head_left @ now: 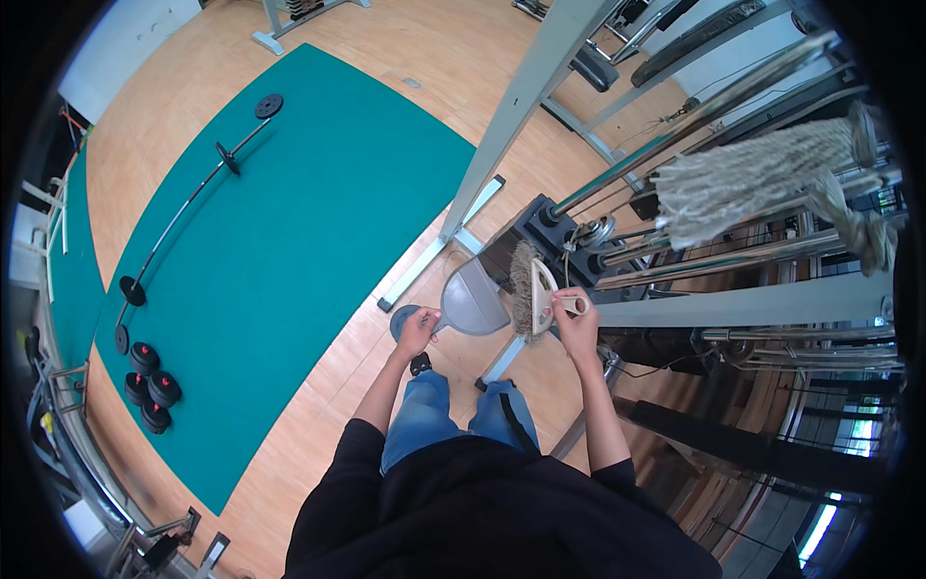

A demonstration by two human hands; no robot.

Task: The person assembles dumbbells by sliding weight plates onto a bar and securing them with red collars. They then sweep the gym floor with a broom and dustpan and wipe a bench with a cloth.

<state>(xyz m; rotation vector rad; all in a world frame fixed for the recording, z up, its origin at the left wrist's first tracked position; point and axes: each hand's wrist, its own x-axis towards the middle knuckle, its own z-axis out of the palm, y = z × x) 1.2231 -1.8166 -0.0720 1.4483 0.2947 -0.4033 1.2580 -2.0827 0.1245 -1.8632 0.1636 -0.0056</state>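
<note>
My left hand [419, 329] is closed round the handle of a grey dustpan [475, 298], whose pan points to the right. In my right hand [577, 323] is the cream handle of a hand brush [543, 294]. The brush's grey-brown bristles [523, 289] face left, toward the pan, with a small gap between them. Both tools are in front of my legs, beside the base of a weight machine. A round grey-blue disc [405, 320] shows partly behind my left hand.
A green mat [280, 241] lies to the left, bearing a barbell [183, 217] and several dumbbells [152, 386]. The machine's grey upright [516, 116] stands close ahead. Chrome guide rods [694, 111], a weight stack [559, 236] and a hanging rope [752, 188] fill the right side.
</note>
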